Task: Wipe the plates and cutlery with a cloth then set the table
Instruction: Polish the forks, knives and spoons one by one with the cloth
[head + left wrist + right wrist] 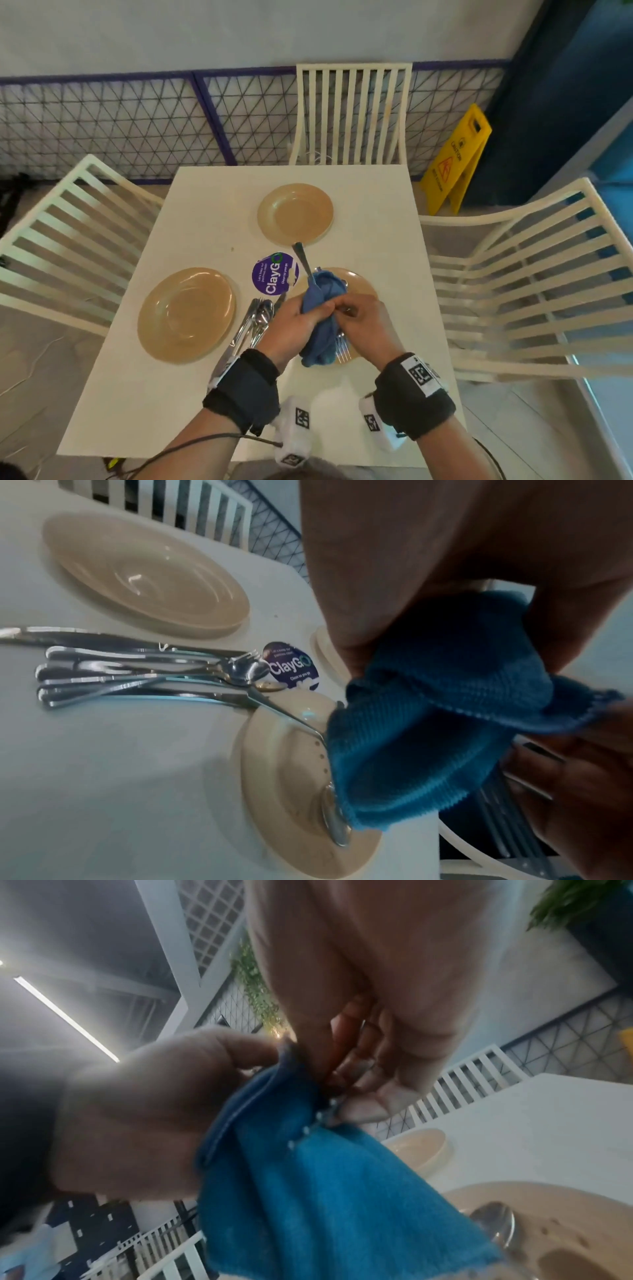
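Above the near tan plate (363, 284) (281, 777), my left hand (294, 325) (137, 1110) grips a bunched blue cloth (323, 339) (428, 723) (325, 1204) wrapped round a fork (342, 346). The tines (514, 826) stick out below the cloth, and a handle (303, 257) juts out above it. My right hand (363, 322) (359, 988) pinches the fork beside the cloth. A spoon (337, 829) (496, 1221) lies in the near plate. More cutlery (257, 322) (137, 674) is piled between that plate and the left plate (186, 315).
A third tan plate (294, 214) sits at the far side of the white table (154, 411). A purple round sticker (274, 274) is at the centre. White slatted chairs stand left (68, 233), far (352, 113) and right (520, 274). A yellow caution sign (455, 157) stands on the floor.
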Demonstrator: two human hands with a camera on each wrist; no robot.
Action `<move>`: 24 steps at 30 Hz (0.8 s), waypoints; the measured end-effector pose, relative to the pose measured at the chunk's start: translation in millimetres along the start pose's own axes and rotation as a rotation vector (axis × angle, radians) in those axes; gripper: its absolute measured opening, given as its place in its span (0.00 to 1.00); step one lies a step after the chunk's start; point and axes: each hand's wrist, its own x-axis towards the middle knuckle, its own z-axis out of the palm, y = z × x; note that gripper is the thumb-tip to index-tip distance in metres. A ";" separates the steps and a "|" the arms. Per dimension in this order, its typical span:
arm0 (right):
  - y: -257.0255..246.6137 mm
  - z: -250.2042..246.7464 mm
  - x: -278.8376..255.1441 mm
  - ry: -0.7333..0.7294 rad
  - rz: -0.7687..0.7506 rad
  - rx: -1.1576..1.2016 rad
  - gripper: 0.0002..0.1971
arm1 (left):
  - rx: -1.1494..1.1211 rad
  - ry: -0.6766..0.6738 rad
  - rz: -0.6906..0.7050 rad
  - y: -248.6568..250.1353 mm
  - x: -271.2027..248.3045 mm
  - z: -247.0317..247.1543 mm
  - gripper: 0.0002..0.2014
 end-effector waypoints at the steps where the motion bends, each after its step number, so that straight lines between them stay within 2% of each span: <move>1: -2.2 -5.3 -4.0 -0.022 -0.010 0.007 0.12 | -0.004 0.011 0.014 1.1 0.3 1.9 0.10; 5: -1.1 -16.8 -15.8 -0.051 0.007 0.093 0.15 | -0.006 0.051 0.075 5.4 1.4 13.4 0.11; 9: 1.5 -22.7 -16.8 -0.030 0.067 0.237 0.10 | -0.039 0.157 0.113 8.5 -0.1 28.3 0.15; 11: 3.6 -26.1 -18.0 -0.039 0.077 0.248 0.09 | -0.040 0.169 0.110 7.4 -4.2 34.5 0.11; 14: 6.5 -27.8 -26.2 -0.057 0.085 0.213 0.07 | -0.070 0.201 0.093 12.5 -3.3 27.6 0.10; 17: 6.0 -29.1 -34.1 -0.052 0.111 0.298 0.05 | -0.129 0.231 0.093 30.8 5.0 14.3 0.12; 22: -2.6 -40.9 -32.9 -0.028 0.055 0.290 0.06 | -0.252 0.309 0.098 53.3 11.9 12.5 0.12; 24: -3.2 -46.7 -36.1 -0.032 0.056 0.280 0.05 | -0.253 0.295 0.120 61.0 14.4 11.4 0.12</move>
